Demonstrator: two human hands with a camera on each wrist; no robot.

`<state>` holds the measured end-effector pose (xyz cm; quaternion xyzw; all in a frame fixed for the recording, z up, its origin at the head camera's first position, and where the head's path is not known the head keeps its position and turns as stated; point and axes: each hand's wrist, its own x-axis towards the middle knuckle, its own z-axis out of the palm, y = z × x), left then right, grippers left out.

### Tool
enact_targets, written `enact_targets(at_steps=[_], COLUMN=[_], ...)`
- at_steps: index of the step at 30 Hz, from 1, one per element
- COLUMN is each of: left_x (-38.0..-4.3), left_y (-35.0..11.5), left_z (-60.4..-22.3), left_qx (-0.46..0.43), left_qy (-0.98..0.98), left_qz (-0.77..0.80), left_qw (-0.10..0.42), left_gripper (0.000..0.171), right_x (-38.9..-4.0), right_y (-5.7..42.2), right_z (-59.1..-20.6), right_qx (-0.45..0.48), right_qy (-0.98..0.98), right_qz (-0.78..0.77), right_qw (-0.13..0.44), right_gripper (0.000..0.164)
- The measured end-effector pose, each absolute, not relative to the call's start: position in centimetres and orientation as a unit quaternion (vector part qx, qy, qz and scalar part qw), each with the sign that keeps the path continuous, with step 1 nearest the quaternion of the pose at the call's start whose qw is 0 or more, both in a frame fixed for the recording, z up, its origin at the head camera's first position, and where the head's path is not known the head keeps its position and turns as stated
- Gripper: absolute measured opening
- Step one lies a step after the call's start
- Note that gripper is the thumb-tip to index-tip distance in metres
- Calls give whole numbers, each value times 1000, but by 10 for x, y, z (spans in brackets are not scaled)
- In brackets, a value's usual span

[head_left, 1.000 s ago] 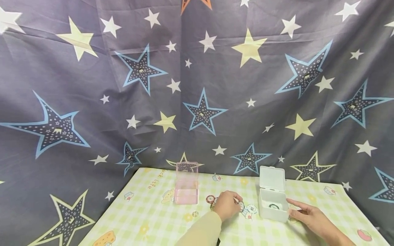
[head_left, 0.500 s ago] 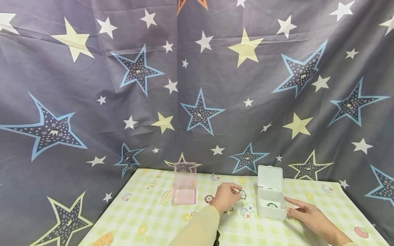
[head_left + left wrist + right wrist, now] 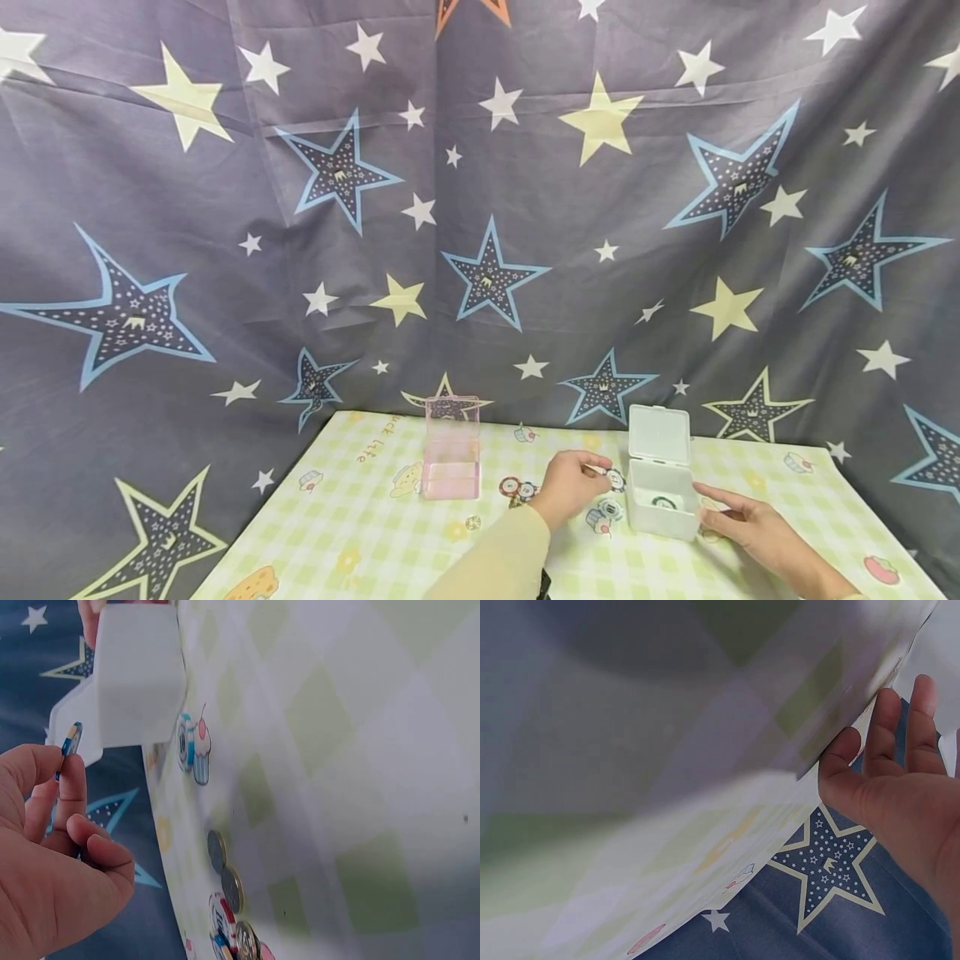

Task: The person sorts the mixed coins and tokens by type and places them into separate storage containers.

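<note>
Blue-edged, one chip [image 3: 72, 741] is being pinched by my left hand [image 3: 568, 490], just left of the white box [image 3: 662, 523], which my right hand [image 3: 761, 533] is touching with extended fingers. Another chip [image 3: 610, 510] is lying beside the box, coins [image 3: 233, 890] farther left.

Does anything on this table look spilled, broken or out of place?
Nothing looks spilled or broken. The one untidy spot is some chips and coins lying loose on the checked cloth, outside both the open pink box and the open white box.
</note>
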<state>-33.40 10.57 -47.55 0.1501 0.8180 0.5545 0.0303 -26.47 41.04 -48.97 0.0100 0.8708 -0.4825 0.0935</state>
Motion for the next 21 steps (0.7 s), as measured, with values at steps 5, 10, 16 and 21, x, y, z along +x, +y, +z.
enact_targets(at_steps=[5,10,16,21], left_x=[-329,-327,-323,-323], left_y=[112,114,115,118], left_z=[-474,-475,-472,-472], left_qx=[148,146,152,144], left_qy=[813,808,805,804], left_qz=[561,569,572,576], left_qw=[43,45,44,48], left_gripper=[24,25,24,25], right_x=[-266,-267,-267,-266], right_y=[410,409,411,410], right_z=[-492,-491,-491,-490], right_qx=[20,23,12,13], right_qy=[871,870,869,868], right_qz=[-483,-484,-486,-488], right_qw=[87,86,90,92], right_gripper=[71,71,71,71])
